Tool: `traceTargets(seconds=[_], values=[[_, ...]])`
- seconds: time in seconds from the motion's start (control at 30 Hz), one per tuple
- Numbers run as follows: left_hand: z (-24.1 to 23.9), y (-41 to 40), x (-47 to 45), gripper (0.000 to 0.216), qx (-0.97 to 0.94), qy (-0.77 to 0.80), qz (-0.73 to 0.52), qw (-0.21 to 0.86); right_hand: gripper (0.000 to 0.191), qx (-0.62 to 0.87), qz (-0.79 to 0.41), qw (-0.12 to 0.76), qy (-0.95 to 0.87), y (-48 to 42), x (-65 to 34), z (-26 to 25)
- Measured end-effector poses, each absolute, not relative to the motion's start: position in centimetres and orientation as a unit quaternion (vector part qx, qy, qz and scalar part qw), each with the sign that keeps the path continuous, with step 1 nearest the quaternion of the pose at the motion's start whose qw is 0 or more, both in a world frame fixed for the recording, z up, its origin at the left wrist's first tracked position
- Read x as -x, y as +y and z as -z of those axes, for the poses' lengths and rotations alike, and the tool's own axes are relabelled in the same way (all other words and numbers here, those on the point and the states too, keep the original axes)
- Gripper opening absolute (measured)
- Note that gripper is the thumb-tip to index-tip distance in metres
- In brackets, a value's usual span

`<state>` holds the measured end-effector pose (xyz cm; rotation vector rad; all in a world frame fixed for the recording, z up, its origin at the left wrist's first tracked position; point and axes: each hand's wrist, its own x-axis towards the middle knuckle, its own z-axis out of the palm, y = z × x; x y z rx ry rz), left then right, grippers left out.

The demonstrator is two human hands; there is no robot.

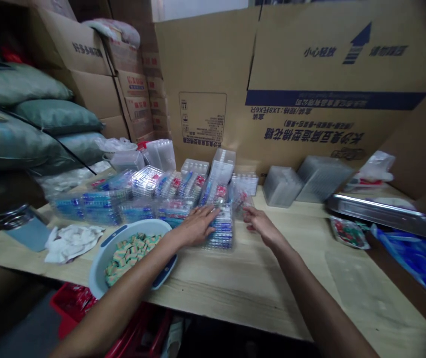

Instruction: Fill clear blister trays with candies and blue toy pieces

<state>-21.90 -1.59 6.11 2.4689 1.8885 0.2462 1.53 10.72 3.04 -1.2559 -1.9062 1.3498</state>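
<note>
My left hand (pixel 197 224) lies palm down, fingers stretched, on the front of a stack of clear plastic trays (pixel 222 229) with blue showing through their sides. Just right of that stack is my right hand (pixel 260 224), its fingers curled and its fingertips by a crinkled clear plastic piece (pixel 241 199) with red in it. Whether they grip its edge is hard to make out. More filled trays (pixel 103 206) are stacked to the left. Below my left forearm stands a light blue basin (pixel 99 253) of small greenish and tan pieces (pixel 132 253).
Empty clear trays (pixel 282 186) stand along the cardboard wall (pixel 205 59). A metal tray (pixel 384 211), a packet (pixel 349 232) and a box of blue wrappers (pixel 417 258) are at right. A blue-grey cup (pixel 26 231) and white cloth (pixel 73 242) are at left; a red crate (pixel 67 303) is below the table.
</note>
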Motion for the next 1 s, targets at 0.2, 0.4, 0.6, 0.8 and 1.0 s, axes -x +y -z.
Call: traceTargets(seconds=[0.2, 0.4, 0.6, 0.8, 1.0], values=[[-6.6, -0.1, 19.9, 0.070, -0.804, 0.590, -0.068, 0.012, 0.073, 0.495, -0.589, 0.202, -0.607, 4.5, -0.4, 1.2], [-3.6, -1.0, 18.3, 0.061, -0.810, 0.577, -0.080, -0.065, 0.068, 0.416, -0.591, 0.312, -0.617, 0.0, 1.5, 4.7], [-4.0, -0.7, 18.7, 0.066, -0.807, 0.582, -0.048, -0.087, 0.078, 0.404, -0.564, 0.382, -0.610, -0.8, 3.9, 5.3], [-3.6, -0.2, 19.8, 0.067, -0.805, 0.582, -0.056, -0.099, 0.078, 0.369, -0.500, 0.331, -0.710, 0.4, 3.9, 6.2], [-2.6, -1.0, 19.2, 0.062, -0.806, 0.579, -0.049, -0.111, 0.067, 0.421, -0.334, 0.390, -0.747, 4.2, 1.3, 2.0]])
